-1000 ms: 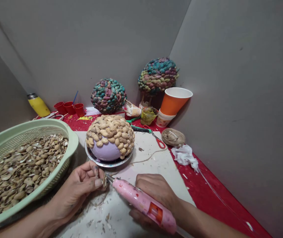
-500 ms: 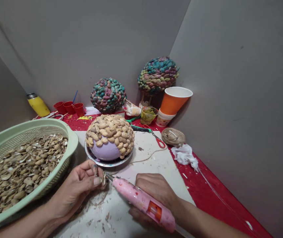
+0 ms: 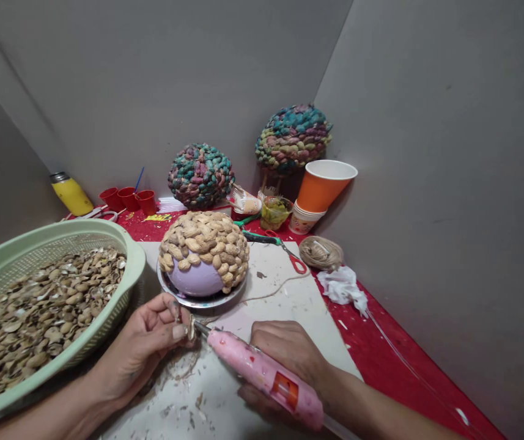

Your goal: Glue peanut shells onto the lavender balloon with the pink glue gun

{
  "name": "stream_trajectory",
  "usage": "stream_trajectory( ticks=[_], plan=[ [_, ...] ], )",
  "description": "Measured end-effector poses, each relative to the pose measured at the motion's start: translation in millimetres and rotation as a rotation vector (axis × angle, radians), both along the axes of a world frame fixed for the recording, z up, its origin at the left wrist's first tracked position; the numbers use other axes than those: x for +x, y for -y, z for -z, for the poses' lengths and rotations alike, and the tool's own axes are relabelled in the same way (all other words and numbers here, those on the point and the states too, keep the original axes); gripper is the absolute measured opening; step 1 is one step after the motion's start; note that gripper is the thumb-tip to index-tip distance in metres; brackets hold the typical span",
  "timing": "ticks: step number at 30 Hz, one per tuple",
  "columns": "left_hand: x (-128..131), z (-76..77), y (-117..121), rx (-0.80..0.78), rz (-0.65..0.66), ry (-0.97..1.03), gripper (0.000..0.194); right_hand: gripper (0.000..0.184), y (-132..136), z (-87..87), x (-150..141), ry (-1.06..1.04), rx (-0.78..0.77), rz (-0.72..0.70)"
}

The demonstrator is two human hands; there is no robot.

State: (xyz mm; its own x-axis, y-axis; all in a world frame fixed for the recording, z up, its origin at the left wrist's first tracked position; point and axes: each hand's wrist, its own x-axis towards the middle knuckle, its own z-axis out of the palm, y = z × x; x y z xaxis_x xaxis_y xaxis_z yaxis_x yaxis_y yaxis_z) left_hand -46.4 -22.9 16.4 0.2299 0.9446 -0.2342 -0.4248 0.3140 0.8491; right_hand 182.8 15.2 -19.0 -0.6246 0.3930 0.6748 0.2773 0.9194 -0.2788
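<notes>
Between the thumb and fingers of my left hand [image 3: 154, 336] is a peanut shell [image 3: 191, 328], held on edge. My right hand [image 3: 289, 351] is wrapped round a pink glue gun [image 3: 262, 370], a clear glue stick [image 3: 340, 429] poking out of its back. The gun's metal nozzle [image 3: 202, 328] points left and meets or nearly meets the shell. Just beyond my hands, a purple ball [image 3: 195, 278] rests in a metal dish [image 3: 206, 303]. Peanut shells [image 3: 202, 235] cover its top and right side; a smooth purple patch faces me.
At left stands a green basket [image 3: 136, 256] of peanut shells. Scissors [image 3: 297, 264], a twine roll [image 3: 321, 253] and a crumpled white bag [image 3: 343, 286] lie at right. Behind are two coloured shell-covered balls [image 3: 201, 176], an orange cup [image 3: 323, 189], red cups [image 3: 145, 200] and a yellow bottle [image 3: 71, 194].
The shell has turned slightly in my left fingers, and its pale edge shows more. The glue gun has shifted very slightly left. All else is unchanged.
</notes>
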Motion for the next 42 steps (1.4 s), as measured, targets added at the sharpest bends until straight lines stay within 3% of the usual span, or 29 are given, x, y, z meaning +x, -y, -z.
stream_trajectory(
  ticks=[28, 42],
  plan=[
    [-1.4, 0.8, -0.2, 0.001, -0.034, -0.009, 0.015, 0.042, 0.2, 8.6, 1.9, 0.027, -0.028, -0.044],
    [-1.4, -0.5, -1.0, 0.01, -0.03, -0.05, 0.014, 0.05, 2.1, 5.0, 0.4, 0.095, 0.025, 0.042]
  ],
)
